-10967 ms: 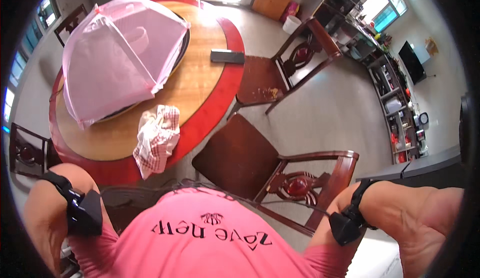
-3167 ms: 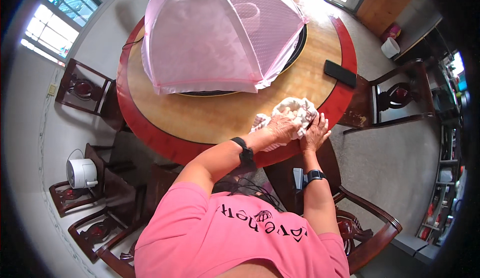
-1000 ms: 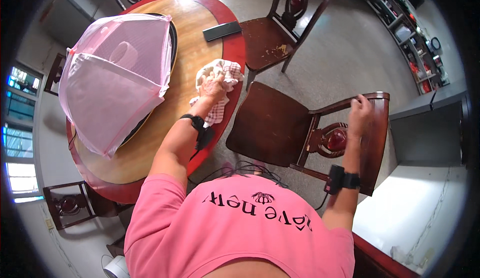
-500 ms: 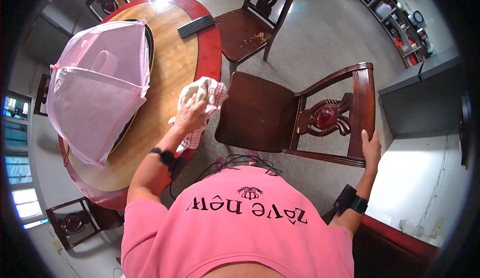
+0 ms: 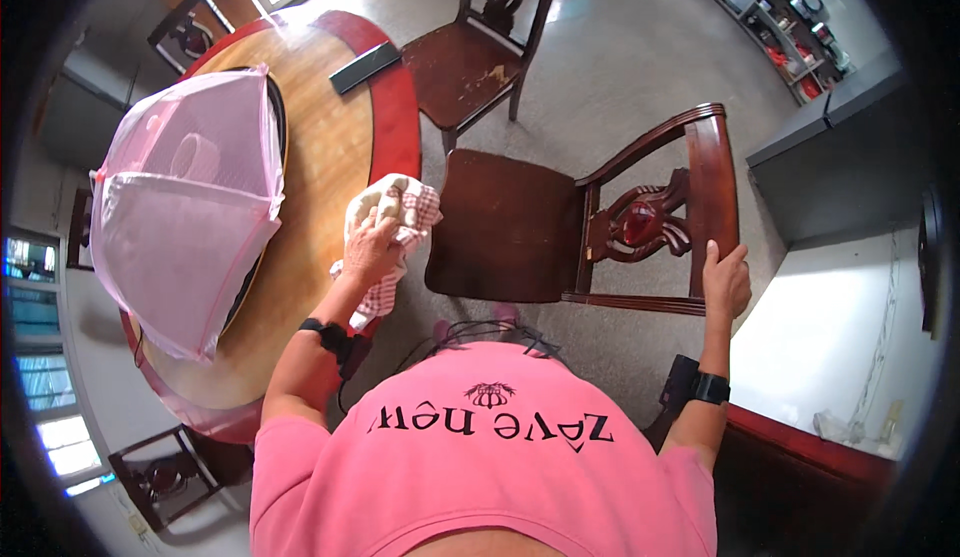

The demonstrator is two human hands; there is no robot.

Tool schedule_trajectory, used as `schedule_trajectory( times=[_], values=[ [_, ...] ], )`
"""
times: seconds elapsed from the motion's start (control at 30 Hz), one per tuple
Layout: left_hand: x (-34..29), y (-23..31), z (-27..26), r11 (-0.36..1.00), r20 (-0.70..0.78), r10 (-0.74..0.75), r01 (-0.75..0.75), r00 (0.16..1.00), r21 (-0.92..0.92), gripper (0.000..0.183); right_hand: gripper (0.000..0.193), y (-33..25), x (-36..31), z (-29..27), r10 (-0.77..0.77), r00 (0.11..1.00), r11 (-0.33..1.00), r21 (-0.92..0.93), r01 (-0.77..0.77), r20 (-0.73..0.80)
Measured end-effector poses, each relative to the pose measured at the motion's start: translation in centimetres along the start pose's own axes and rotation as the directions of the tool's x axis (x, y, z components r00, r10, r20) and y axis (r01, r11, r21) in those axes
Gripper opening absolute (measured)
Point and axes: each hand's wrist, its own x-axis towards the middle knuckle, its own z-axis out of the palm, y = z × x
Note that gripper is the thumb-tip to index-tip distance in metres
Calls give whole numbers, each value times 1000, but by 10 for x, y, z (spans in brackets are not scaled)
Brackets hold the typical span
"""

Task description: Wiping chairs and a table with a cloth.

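Note:
A checked pink-and-white cloth (image 5: 410,202) is bunched under my left hand (image 5: 370,252), whose fingers press into it at the edge of the round wooden table (image 5: 330,147). My right hand (image 5: 728,279) is closed around the near end of the top rail of a dark wooden chair (image 5: 505,222). The chair's seat points toward the table and its carved back, with a red oval inset, is to my right. Dark bands with small devices sit on both my wrists.
A pink mesh food cover (image 5: 190,217) stands on the table, and a dark flat box (image 5: 365,68) lies near its red rim. Another wooden chair (image 5: 470,67) stands beyond. A grey cabinet (image 5: 850,157) and shelves (image 5: 770,17) line the right side.
The whole view has shifted a little, with the table moving left in it. My right hand has curled more firmly around the chair's rail. My left hand stays on the cloth.

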Motion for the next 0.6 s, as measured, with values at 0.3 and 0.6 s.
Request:
schedule_trajectory(
  times=[0.3, 0.6],
  values=[
    [46, 2, 0, 992, -93, -115, 118, 989, 35, 25, 46, -1, -5, 4, -17, 999, 1000, 16, 17, -28],
    [-1, 1, -57, 887, -195, -413, 442, 889, 136, 42, 44, 4, -3, 0, -20, 999, 998, 63, 22, -32]
  ],
)
